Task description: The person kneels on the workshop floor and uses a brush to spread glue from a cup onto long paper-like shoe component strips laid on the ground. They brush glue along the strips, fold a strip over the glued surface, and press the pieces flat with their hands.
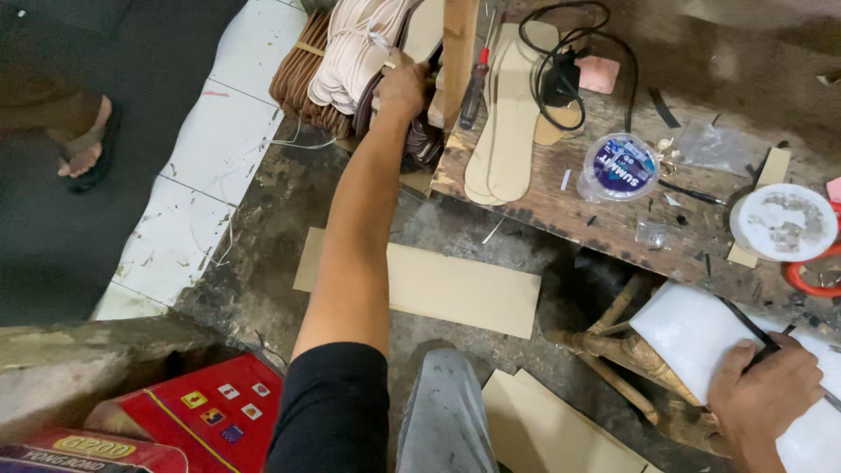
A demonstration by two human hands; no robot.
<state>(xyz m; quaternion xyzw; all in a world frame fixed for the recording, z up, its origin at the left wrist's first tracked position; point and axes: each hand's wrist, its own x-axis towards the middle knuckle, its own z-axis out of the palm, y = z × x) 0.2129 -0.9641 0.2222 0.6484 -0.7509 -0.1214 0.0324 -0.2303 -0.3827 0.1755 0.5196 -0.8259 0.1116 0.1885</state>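
Note:
My left arm stretches far forward, and my left hand (401, 88) is curled onto a dark bundle of soles (422, 140) at the edge of the workbench. Beside it stand bundles of pale insoles (355, 52) and brown soles (302, 74). The fingertips are hidden among the bundles. At the lower right my right hand (764, 396) holds a black pen (745, 322), with the tip resting on a white foam sheet (688, 333) that lies over a rattan stool (624, 350).
On the wooden workbench (561, 210) lie tan insole cutouts (508, 123), a screwdriver (474, 88), a black cable with plug (561, 74), a round blue-lidded tub (618, 166), a white lid (782, 221) and red scissors (810, 278). Cardboard sheets (460, 287), a red box (210, 412) and another person's sandalled foot (88, 144) are on the floor.

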